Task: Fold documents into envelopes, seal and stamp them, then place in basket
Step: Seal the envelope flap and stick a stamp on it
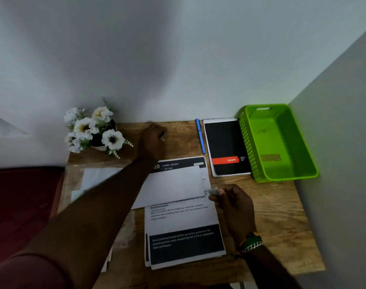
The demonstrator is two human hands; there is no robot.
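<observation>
Your right hand (230, 200) has its grip pinching a small white piece (212, 191) at the envelope's (173, 185) three o'clock edge, while your left hand (154, 140), curled on something dark, reaches toward twelve o'clock on the surface (278, 215).

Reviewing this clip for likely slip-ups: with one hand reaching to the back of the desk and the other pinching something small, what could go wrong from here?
1. The left hand reaches close beside the flowers; it might knock them.
2. The right hand pinches a small white piece at its fingertips only; it could drop or stick askew.
3. The white envelope lies unheld on the printed sheets and may slide.
</observation>
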